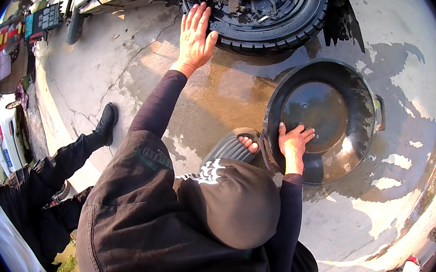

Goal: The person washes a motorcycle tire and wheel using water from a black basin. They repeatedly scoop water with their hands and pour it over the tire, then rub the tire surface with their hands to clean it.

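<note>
1. Resting flat against the tread, the left hand (196, 34) is spread open on the motorcycle tyre (271, 23), fingers extended and gripping nothing. The tyre lies at the top of the view, mounted on its wheel, with the hub and a spring visible at its centre.
2. Black round basin (324, 120): it stands on the ground to the right of the tyre and apart from it. Its inside looks wet and dark; whether it holds any depth of water cannot be told.
3. Concrete ground (129, 75): wet patches spread between tyre and basin and around the basin, which suggests water has already been used here. Dry areas remain at the left.
4. Sandalled foot (235, 145): planted just beside the basin's near rim.
5. Right hand (293, 143): reaches over the near rim and lies with fingers spread on the basin's inner wall, pinching nothing.
6. Status, as a judgement: the wheel is still on the machine and both hands are empty, so work on the tyre appears at an early or intermediate stage.
</note>
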A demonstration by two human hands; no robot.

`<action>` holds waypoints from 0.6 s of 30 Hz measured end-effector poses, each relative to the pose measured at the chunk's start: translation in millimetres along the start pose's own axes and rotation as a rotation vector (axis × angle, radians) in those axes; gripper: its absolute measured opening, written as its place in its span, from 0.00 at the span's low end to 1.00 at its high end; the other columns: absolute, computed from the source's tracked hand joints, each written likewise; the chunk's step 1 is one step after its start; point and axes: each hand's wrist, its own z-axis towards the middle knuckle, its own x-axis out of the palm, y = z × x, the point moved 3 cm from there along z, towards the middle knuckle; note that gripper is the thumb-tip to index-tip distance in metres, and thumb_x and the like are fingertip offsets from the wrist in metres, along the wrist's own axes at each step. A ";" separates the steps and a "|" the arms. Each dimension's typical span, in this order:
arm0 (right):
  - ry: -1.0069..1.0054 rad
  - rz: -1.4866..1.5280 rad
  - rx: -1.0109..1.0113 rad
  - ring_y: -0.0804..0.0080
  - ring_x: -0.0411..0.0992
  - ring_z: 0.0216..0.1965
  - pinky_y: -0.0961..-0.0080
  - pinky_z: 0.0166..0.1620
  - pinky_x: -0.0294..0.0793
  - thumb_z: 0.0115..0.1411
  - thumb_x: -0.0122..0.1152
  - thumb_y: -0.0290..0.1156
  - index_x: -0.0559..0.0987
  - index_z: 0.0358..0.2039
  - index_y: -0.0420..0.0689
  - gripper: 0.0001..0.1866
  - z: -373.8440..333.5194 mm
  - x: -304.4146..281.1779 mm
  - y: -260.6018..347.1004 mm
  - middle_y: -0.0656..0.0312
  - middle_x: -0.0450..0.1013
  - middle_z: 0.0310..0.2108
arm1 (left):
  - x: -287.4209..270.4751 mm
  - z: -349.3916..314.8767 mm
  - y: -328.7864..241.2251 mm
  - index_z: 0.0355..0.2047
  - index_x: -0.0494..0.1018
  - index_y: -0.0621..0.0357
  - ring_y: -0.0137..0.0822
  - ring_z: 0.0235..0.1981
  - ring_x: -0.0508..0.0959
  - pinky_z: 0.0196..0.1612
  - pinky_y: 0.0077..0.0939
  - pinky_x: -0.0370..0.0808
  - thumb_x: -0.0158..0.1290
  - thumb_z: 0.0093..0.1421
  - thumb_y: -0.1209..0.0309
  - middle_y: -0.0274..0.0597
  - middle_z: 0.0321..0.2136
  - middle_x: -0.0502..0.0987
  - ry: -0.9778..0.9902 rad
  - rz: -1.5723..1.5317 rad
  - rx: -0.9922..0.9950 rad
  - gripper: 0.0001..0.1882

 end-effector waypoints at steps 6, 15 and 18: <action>-0.011 -0.012 0.009 0.22 0.36 0.69 0.44 0.70 0.45 0.63 0.53 0.59 0.54 0.63 0.26 0.48 3.9 2.6 -3.5 0.18 0.39 0.66 | 0.7 10.1 13.7 0.63 0.63 0.60 0.50 0.69 0.56 0.69 0.52 0.47 0.45 0.64 0.51 0.48 0.66 0.62 -0.043 -0.014 0.000 0.33; 0.009 -0.028 0.040 0.22 0.36 0.69 0.44 0.70 0.43 0.63 0.52 0.59 0.55 0.63 0.26 0.48 5.0 3.1 1.1 0.18 0.39 0.65 | 3.7 8.2 14.1 0.62 0.65 0.60 0.50 0.68 0.58 0.69 0.52 0.49 0.46 0.63 0.51 0.48 0.64 0.64 -0.104 -0.014 0.022 0.33; -0.013 -0.021 0.024 0.20 0.37 0.68 0.43 0.70 0.43 0.63 0.53 0.58 0.55 0.62 0.24 0.47 6.8 5.3 0.2 0.16 0.40 0.64 | 4.1 9.5 14.4 0.62 0.65 0.60 0.50 0.68 0.58 0.69 0.52 0.49 0.46 0.63 0.51 0.48 0.64 0.64 -0.111 -0.014 0.031 0.33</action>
